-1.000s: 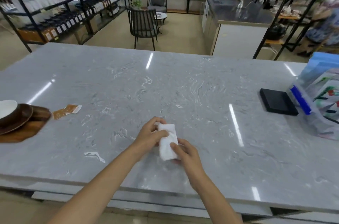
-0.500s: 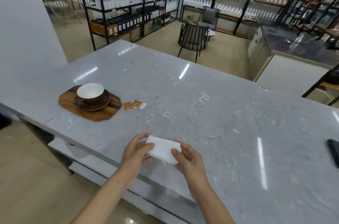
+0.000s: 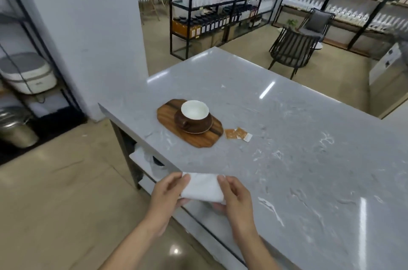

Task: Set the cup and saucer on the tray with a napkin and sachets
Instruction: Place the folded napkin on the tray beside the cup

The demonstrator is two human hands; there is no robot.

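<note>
Lying beside the tray (image 3: pixel 199 140), sachets (image 3: pixel 238 134); hands (image 3: pixel 203 198) gripping napkin (image 3: pixel 201 187).

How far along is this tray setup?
Done: the cup sits on its saucer on the wooden tray. In hand: both hands, left and right, hold the folded napkin. Left: the sachets lie on the counter beside the tray.
</note>
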